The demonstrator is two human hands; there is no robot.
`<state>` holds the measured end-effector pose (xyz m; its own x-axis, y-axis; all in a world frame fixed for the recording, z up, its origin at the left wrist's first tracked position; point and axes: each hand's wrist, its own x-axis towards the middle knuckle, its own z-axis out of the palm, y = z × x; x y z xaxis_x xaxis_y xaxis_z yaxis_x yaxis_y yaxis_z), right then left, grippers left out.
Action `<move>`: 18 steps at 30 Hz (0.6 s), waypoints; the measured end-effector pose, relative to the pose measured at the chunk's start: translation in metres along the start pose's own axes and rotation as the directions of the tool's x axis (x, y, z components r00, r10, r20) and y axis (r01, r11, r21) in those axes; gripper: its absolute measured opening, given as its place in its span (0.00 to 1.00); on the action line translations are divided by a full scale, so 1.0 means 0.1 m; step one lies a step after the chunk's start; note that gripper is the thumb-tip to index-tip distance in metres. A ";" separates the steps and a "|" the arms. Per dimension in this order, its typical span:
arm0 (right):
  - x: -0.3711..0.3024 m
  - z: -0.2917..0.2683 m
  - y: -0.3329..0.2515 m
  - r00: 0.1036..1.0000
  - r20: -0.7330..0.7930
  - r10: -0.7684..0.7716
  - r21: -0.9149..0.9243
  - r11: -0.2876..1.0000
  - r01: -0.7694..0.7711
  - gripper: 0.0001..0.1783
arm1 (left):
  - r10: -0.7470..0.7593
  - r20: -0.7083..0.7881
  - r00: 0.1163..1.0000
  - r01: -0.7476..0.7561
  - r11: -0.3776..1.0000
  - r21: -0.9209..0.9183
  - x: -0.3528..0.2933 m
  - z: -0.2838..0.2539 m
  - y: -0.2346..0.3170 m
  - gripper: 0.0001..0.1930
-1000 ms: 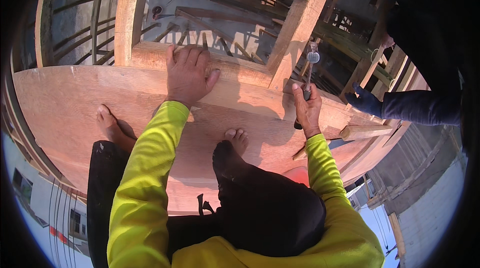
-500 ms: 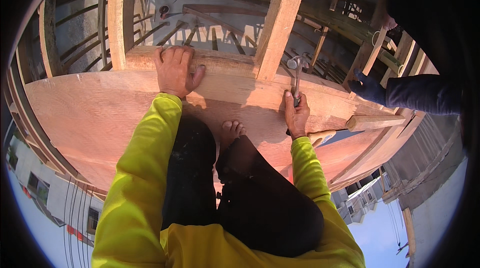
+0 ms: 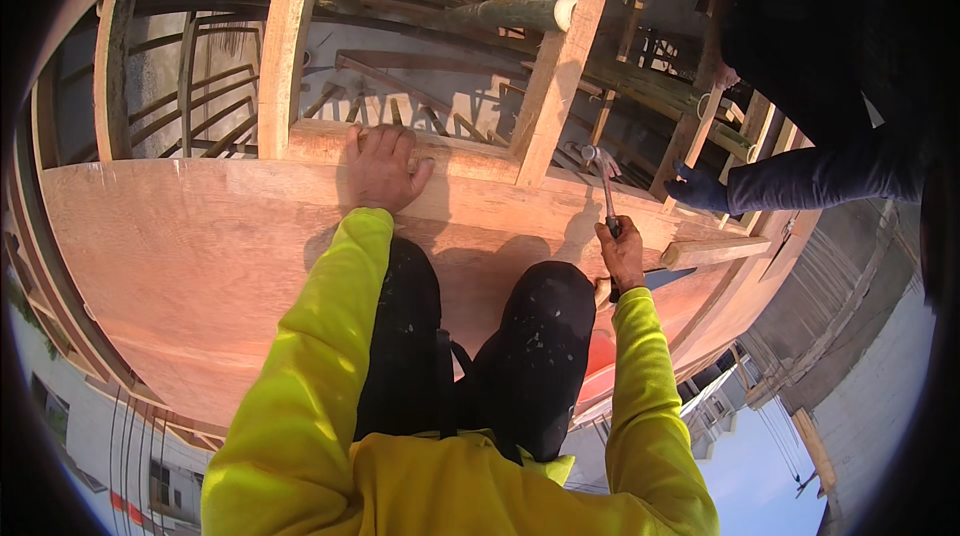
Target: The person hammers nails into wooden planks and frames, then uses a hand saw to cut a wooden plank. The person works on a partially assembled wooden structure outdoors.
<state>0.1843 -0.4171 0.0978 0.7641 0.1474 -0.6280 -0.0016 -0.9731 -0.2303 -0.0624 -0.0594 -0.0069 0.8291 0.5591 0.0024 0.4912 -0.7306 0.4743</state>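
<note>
My right hand (image 3: pixel 625 254) is closed around the dark grip of a claw hammer (image 3: pixel 608 194), whose metal head points away from me, past the edge of the plywood. My left hand (image 3: pixel 388 171) bears on a wooden beam (image 3: pixel 465 158) along the far edge of the sheet. Its fingers hook over the beam and its thumb sticks out to the right; the fingertips are hidden. Under me lies a reddish plywood sheet (image 3: pixel 190 256), with my bent knees over it.
Wooden posts (image 3: pixel 290 46) (image 3: pixel 565 76) rise from the beam. Beyond it, bamboo poles (image 3: pixel 510 13) and bars span a deep drop. A short timber (image 3: pixel 715 252) lies at right. Another person's gloved hand (image 3: pixel 700 186) reaches in from the right. Buildings show far below.
My right hand and hammer have moved slightly right and nearer me. My knees have shifted, hiding my foot. My left hand stays on the beam. Another person's dark blue-clad part appears at the top.
</note>
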 end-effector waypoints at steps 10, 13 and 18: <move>1.66 -0.26 -0.51 0.840 0.397 -0.370 -0.494 0.685 0.536 0.24 | -0.086 0.037 0.996 0.085 0.996 0.033 0.00 -0.01 0.01 0.22; 2.11 0.13 -0.56 0.703 0.592 -0.394 -0.393 0.621 0.678 0.24 | -0.097 0.068 0.993 0.092 0.993 0.071 -0.03 -0.02 0.02 0.23; 2.40 0.85 -0.68 0.496 0.769 -0.403 -0.302 0.455 0.838 0.26 | -0.081 0.079 0.994 0.071 0.990 0.118 0.00 -0.01 0.04 0.23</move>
<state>0.3133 -0.3005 -0.1006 -0.1164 0.6017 -0.7902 0.8341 -0.3727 -0.4067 -0.0611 -0.0614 -0.0041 0.8052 0.5836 -0.1057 0.5772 -0.7302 0.3656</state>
